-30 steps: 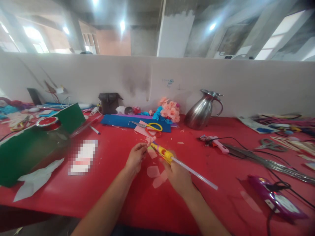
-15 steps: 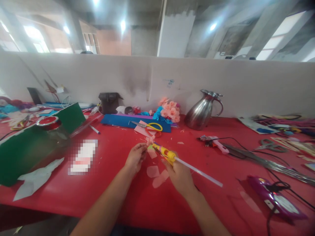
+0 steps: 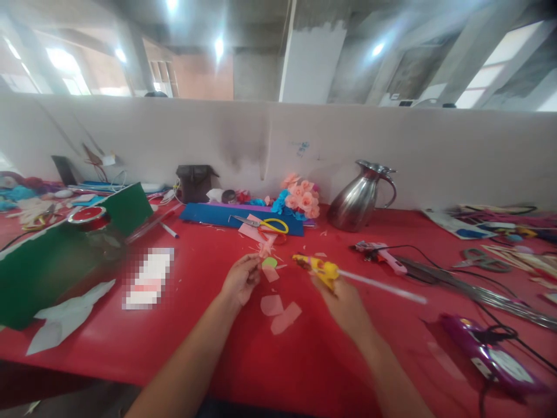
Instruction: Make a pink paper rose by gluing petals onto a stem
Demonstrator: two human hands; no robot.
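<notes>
My left hand (image 3: 242,278) pinches a small pink paper flower (image 3: 266,249) at its base, above the red table. Off to the right, my right hand (image 3: 343,299) is wrapped round a yellow glue gun (image 3: 319,268), and a long clear glue stick (image 3: 383,285) sticks out of its back. The gun's tip points left and is apart from the flower. Between the hands lie a light green round piece (image 3: 270,264) and pink paper petals (image 3: 286,318). Yellow-handled scissors (image 3: 259,222) rest on blue paper (image 3: 209,215) behind the flower.
At the back stand a steel jug (image 3: 354,200) and a bunch of pink flowers (image 3: 302,196). A pink glue gun (image 3: 383,257), wires and a purple device (image 3: 489,354) with a cable lie on the right. On the left are a jar (image 3: 98,238) and a green board (image 3: 37,276).
My right hand has moved the yellow glue gun right, away from the flower. The green piece shows more fully. My left hand has stayed nearly in place.
</notes>
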